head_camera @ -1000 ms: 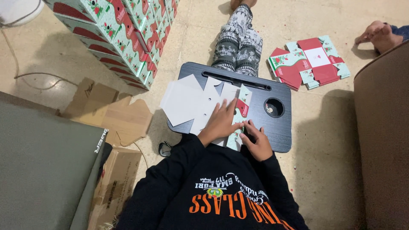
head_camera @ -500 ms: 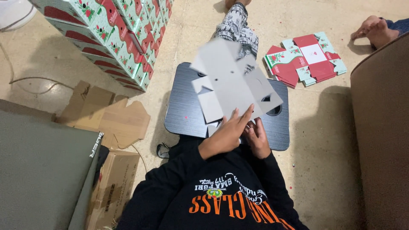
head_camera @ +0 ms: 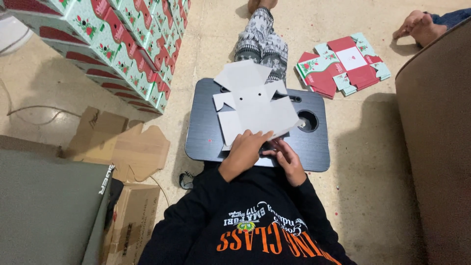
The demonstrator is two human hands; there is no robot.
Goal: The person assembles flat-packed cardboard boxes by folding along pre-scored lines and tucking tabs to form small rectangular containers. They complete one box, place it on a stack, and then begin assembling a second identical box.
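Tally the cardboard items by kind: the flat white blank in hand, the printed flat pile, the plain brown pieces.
White unfolded box blank, under the left hand and right hand on the lap tray: 1
Pile of red-and-green printed flats: 1
Brown cardboard pieces: 2
Total: 4

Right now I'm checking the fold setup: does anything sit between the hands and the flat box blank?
Nothing visible does. The left hand rests directly on the near edge of the unfolded white carton blank on the dark lap tray; the right hand touches the tray beside it.
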